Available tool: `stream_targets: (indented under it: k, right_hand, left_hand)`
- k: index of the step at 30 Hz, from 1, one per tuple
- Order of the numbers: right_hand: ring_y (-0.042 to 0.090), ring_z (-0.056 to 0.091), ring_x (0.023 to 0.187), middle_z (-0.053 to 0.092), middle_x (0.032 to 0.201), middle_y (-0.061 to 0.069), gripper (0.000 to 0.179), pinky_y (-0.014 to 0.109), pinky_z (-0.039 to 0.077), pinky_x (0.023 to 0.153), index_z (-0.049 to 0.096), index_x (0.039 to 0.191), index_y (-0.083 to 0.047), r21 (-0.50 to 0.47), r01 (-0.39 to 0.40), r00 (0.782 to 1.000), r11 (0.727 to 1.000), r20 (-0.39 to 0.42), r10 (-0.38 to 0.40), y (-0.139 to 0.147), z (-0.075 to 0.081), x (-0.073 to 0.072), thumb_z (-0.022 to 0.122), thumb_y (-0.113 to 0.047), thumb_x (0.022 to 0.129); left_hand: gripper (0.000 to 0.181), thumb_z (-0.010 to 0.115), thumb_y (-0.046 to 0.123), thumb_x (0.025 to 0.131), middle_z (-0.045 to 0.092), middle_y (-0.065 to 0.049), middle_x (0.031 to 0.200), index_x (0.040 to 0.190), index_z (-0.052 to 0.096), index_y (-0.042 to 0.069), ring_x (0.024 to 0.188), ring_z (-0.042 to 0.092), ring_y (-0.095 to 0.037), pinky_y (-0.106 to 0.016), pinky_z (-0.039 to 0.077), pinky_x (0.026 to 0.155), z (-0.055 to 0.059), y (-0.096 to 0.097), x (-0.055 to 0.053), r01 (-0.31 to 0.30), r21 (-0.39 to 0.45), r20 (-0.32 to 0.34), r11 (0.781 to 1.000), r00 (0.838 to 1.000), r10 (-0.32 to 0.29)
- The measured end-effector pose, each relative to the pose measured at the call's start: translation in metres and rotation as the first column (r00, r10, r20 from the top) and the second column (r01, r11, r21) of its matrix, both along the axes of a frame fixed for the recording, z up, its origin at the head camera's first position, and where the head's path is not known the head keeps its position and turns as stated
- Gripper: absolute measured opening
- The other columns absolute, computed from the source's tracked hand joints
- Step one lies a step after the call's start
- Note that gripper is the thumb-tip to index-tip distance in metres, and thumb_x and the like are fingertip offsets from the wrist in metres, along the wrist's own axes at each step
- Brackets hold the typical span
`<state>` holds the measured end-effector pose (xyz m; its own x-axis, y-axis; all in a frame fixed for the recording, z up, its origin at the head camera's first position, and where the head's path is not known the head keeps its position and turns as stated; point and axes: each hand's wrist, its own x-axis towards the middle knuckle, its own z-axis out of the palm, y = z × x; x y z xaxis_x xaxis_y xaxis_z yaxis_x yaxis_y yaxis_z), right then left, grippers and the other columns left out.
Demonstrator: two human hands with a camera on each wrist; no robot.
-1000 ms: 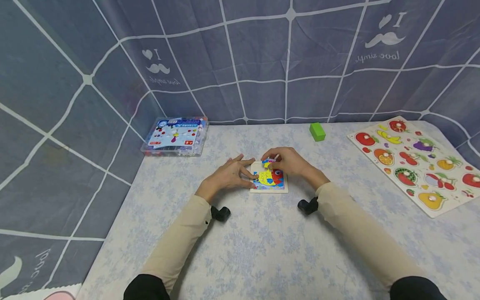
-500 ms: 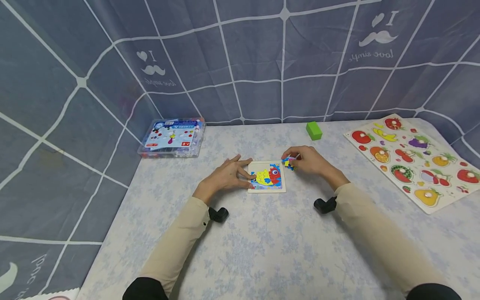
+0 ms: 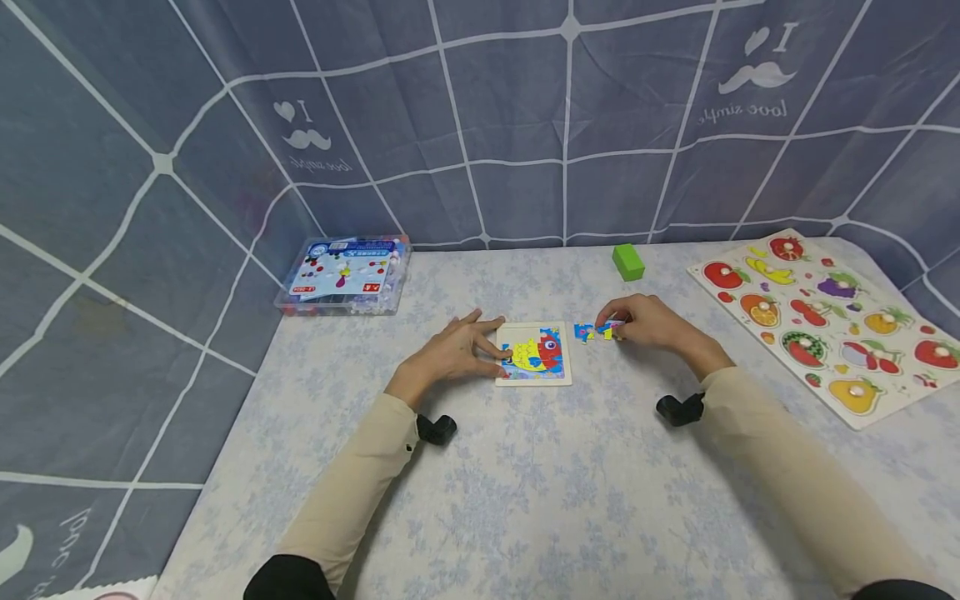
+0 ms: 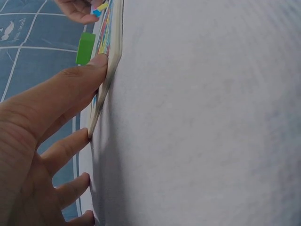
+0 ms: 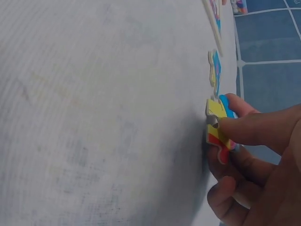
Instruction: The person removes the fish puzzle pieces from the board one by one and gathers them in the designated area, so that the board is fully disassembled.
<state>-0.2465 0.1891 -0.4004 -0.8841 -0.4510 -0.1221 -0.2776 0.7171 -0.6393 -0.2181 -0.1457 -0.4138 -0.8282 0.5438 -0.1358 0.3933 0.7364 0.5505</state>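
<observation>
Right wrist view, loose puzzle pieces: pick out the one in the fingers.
The piece showing red, pinched by the right hand; the other loose piece lies untouched, nearer the frame.

green block (image 3: 628, 262) between plastic box (image 3: 345, 275) and fruit board (image 3: 836, 335); curtain (image 3: 517, 108) behind

The right hand (image 5: 277, 181) pinches a yellow-red-blue jigsaw piece (image 5: 212, 132); a yellow-and-blue piece (image 5: 217, 68) lies between it and a cream tray's (image 5: 211, 21) corner.

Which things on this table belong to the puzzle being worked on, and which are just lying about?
Belonging to the job:
fish puzzle, touched by the left hand
loose puzzle pieces, at least one pinched by the right hand

Apparently just lying about:
green block
fruit board
clear plastic box
</observation>
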Motion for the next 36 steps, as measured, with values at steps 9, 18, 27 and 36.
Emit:
stream_targets:
  k: [9,18,27,36]
  right_hand:
    - [0.022,0.054,0.076,0.067,0.084,0.009,0.027,0.031,0.043,0.066,0.071,0.110,-0.001,0.014,0.024,1.000,1.000,-0.020,-0.023,-0.001,0.001,-0.001,0.063,0.006,0.085]
    - [0.023,0.060,0.080,0.073,0.092,0.010,0.018,0.035,0.050,0.070,0.074,0.101,0.003,0.100,0.076,0.996,0.992,-0.048,-0.071,-0.006,0.002,-0.003,0.068,0.002,0.084]
    - [0.023,0.059,0.080,0.071,0.090,0.009,0.016,0.038,0.052,0.073,0.073,0.102,0.002,0.118,0.088,0.996,0.989,-0.034,-0.085,-0.007,-0.001,-0.003,0.068,0.000,0.086]
    - [0.023,0.059,0.080,0.070,0.091,0.009,0.015,0.038,0.051,0.071,0.072,0.101,0.001,0.133,0.079,0.996,0.988,-0.061,-0.072,-0.010,0.005,-0.001,0.064,-0.006,0.090]
  left_hand:
    - [0.037,0.083,0.039,0.078,0.037,0.002,0.155,0.111,0.076,0.025,0.150,0.008,-0.029,-0.055,0.001,0.119,0.000,0.000,0.001,-0.001,-0.015,-0.001,1.000,1.000,0.000]
    - [0.036,0.083,0.039,0.078,0.038,0.002,0.154,0.111,0.076,0.024,0.150,0.009,-0.029,-0.056,0.002,0.119,-0.002,0.000,0.000,0.000,-0.015,-0.019,1.000,1.000,0.000]
    - [0.037,0.083,0.040,0.078,0.038,0.002,0.154,0.111,0.077,0.025,0.150,0.010,-0.029,-0.056,0.003,0.119,-0.003,0.000,0.000,-0.003,-0.017,-0.024,1.000,1.000,0.003]
    - [0.037,0.083,0.041,0.078,0.038,0.003,0.155,0.111,0.076,0.025,0.150,0.009,-0.028,-0.054,0.002,0.119,-0.001,0.001,0.000,-0.009,-0.017,-0.010,1.000,1.000,0.009]
